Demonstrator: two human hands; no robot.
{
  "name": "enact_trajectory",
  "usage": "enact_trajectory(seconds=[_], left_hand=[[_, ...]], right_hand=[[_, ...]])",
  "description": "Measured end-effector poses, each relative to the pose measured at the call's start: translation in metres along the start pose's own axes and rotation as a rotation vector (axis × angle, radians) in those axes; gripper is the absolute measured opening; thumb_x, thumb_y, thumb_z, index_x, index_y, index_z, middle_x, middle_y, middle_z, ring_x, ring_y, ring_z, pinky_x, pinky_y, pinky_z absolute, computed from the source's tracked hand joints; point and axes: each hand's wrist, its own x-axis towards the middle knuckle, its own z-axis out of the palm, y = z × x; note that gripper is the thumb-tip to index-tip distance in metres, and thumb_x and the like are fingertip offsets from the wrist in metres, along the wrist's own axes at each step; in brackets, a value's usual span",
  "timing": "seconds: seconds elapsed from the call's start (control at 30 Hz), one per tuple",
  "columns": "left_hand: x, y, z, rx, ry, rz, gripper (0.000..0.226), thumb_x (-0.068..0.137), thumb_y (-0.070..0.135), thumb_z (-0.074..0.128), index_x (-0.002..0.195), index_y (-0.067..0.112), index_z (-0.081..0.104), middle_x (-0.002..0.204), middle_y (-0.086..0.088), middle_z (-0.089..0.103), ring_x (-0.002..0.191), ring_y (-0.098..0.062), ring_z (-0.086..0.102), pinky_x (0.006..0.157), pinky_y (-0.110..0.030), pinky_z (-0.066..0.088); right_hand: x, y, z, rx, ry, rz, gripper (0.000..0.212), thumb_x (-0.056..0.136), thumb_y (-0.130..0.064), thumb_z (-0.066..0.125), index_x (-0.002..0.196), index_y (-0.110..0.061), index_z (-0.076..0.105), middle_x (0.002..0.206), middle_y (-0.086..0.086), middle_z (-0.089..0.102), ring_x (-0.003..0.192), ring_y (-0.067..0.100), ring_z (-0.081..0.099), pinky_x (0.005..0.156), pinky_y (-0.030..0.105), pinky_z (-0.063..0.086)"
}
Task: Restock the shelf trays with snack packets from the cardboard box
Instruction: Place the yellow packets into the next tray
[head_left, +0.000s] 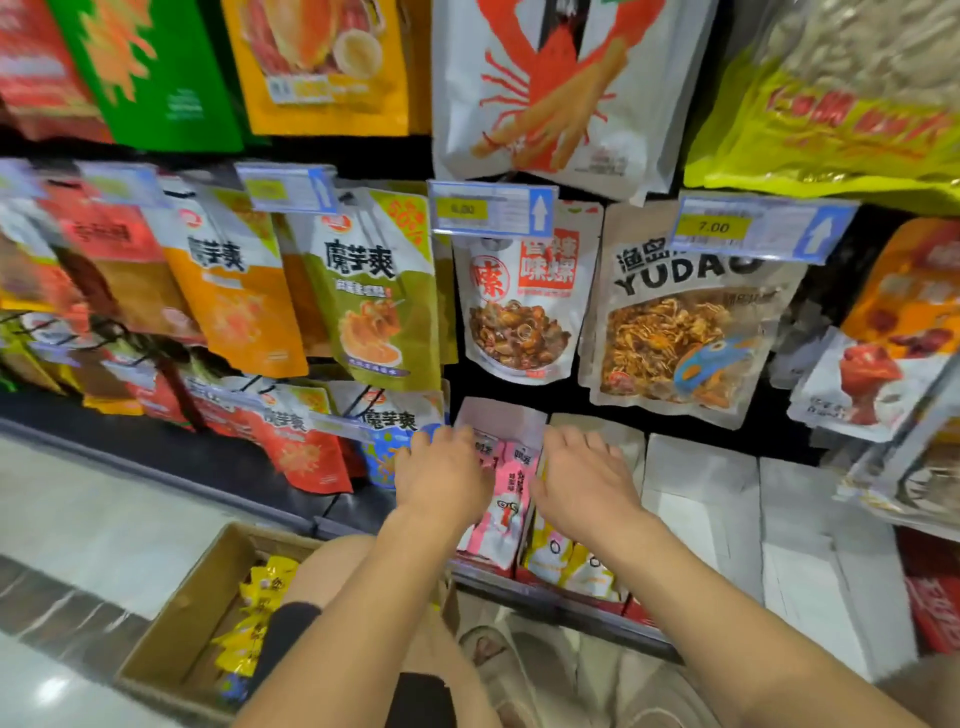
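Observation:
Both my hands reach into the white-walled trays (498, 415) on the low shelf. My left hand (441, 478) lies over the left edge of a row of upright pink snack packets (506, 499). My right hand (584, 483) is just right of those packets, above a tray of yellow packets (571, 566). The fingers of both hands bend down past the knuckles, so their tips are hidden. The open cardboard box (171, 618) sits on the floor at lower left with several yellow packets (260, 608) inside.
Hanging snack bags (374, 291) and price tags (493, 208) fill the pegs above the trays. More white trays (701, 499) stand to the right. My bare knees and a beige slipper (498, 660) are below, against the shelf's metal front edge (561, 608). Tiled floor lies to the left.

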Motion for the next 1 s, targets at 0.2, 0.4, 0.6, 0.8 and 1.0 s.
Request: enact_trajectory(seconds=[0.2,0.4,0.6,0.8,1.0], left_hand=[[-0.039,-0.05,-0.048,0.006,0.16,-0.08,0.054,0.095,0.051,0.047,0.141,0.023,0.045,0.145,-0.002,0.049,0.133,-0.031,0.042,0.104,-0.045,0.037],[-0.069,-0.107,-0.061,-0.007,0.19,-0.205,0.06,0.095,0.054,0.048,0.146,0.024,0.039,0.149,0.0,0.045,0.136,-0.029,0.039,0.107,-0.045,0.036],[-0.093,-0.162,-0.045,-0.061,0.195,-0.344,0.058,0.092,0.053,0.052,0.142,0.024,0.044,0.142,0.001,0.051,0.13,-0.03,0.045,0.105,-0.045,0.04],[-0.107,-0.208,-0.005,-0.11,0.081,-0.482,0.051,0.095,0.051,0.048,0.137,0.023,0.046,0.143,-0.001,0.05,0.132,-0.031,0.043,0.104,-0.046,0.038],[-0.112,-0.236,0.052,-0.153,-0.06,-0.584,0.047,0.096,0.052,0.047,0.132,0.022,0.048,0.139,-0.002,0.052,0.128,-0.032,0.044,0.1,-0.047,0.041]], right_hand=[[-0.016,-0.057,-0.048,-0.075,0.079,-0.146,0.054,0.097,-0.046,0.048,0.142,-0.015,0.037,0.137,0.008,0.047,0.125,0.033,0.043,0.104,0.046,0.037],[-0.016,-0.112,-0.072,-0.135,0.125,-0.3,0.055,0.097,-0.046,0.049,0.14,-0.013,0.039,0.137,0.009,0.049,0.125,0.035,0.046,0.102,0.048,0.041],[-0.007,-0.169,-0.068,-0.189,0.124,-0.436,0.059,0.097,-0.047,0.05,0.144,-0.012,0.037,0.141,0.01,0.048,0.127,0.035,0.046,0.101,0.048,0.041],[0.0,-0.216,-0.024,-0.224,0.025,-0.531,0.062,0.099,-0.045,0.047,0.148,-0.01,0.033,0.144,0.013,0.045,0.13,0.037,0.043,0.104,0.049,0.039],[0.013,-0.244,0.05,-0.236,-0.112,-0.59,0.059,0.098,-0.039,0.048,0.148,-0.012,0.033,0.141,0.012,0.046,0.129,0.038,0.044,0.107,0.051,0.037]])
